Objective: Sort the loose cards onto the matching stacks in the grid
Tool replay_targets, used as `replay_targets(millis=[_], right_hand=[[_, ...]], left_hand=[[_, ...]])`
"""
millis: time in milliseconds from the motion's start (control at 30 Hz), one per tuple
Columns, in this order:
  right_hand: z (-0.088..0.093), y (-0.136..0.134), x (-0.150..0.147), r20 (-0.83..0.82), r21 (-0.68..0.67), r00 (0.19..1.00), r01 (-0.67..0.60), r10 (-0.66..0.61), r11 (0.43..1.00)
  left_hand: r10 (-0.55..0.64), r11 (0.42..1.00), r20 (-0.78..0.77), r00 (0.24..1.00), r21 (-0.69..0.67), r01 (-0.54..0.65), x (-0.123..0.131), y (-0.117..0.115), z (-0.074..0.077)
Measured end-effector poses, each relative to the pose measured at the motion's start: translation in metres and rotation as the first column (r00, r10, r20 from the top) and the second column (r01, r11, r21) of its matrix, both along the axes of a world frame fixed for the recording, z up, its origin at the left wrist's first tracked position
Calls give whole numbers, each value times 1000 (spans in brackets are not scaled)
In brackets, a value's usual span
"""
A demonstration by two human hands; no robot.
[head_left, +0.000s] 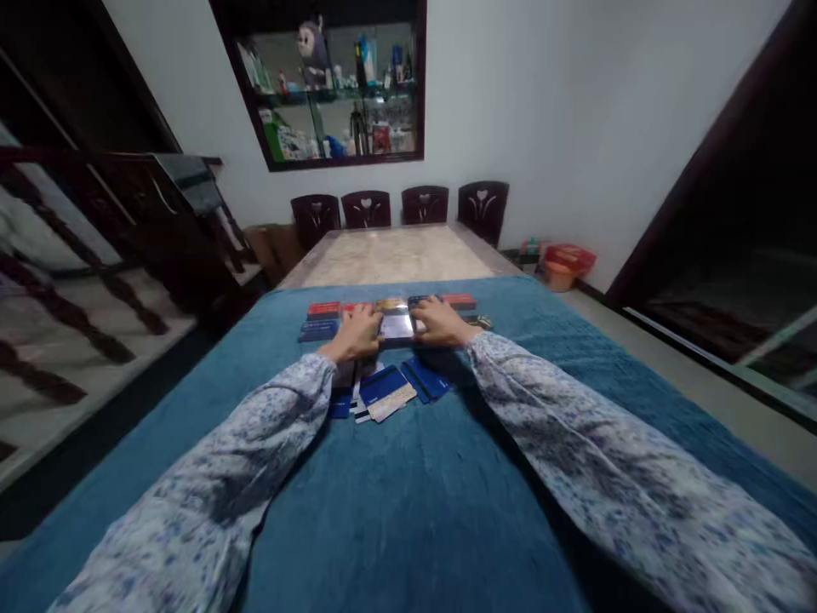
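Both my hands reach to stacks of cards laid in two rows on the blue cloth (408,477). My left hand (357,334) has its fingers curled at the left side of a stack of white cards (397,327). At the right side of that stack, my right hand (440,323) is bent in the same way. The stack is between them, its sides partly hidden by my fingers. A gold-coloured card stack (391,305) lies just behind it. Nearer to me, loose blue cards (384,385) are spread and overlapping, with pale ones among them.
Red card stacks (323,311) and a dark blue stack (319,330) are at the left of the rows; another red stack (459,301) is at the right. Beyond the cloth the pale tabletop (396,255) runs to dark chairs (425,206). An orange bucket (560,274) stands on the floor.
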State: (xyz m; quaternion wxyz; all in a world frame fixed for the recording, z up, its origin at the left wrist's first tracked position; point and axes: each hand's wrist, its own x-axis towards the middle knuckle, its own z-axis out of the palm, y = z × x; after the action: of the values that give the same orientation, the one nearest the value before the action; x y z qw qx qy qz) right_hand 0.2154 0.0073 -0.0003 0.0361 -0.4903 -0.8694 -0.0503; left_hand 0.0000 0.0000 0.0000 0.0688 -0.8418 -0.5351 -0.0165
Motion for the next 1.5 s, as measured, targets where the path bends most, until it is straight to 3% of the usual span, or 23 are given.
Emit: replay_targets(millis=[733,1500], right_hand=[[2,39,-11,45,-156,998,38,-31,987],[7,46,-12,76,-227,997,23,-6,974]], left_hand=[[22,981,11,1000,-195,-20,-4,54,-12],[7,971,-15,1000,-240,-10,-3,61,-12]])
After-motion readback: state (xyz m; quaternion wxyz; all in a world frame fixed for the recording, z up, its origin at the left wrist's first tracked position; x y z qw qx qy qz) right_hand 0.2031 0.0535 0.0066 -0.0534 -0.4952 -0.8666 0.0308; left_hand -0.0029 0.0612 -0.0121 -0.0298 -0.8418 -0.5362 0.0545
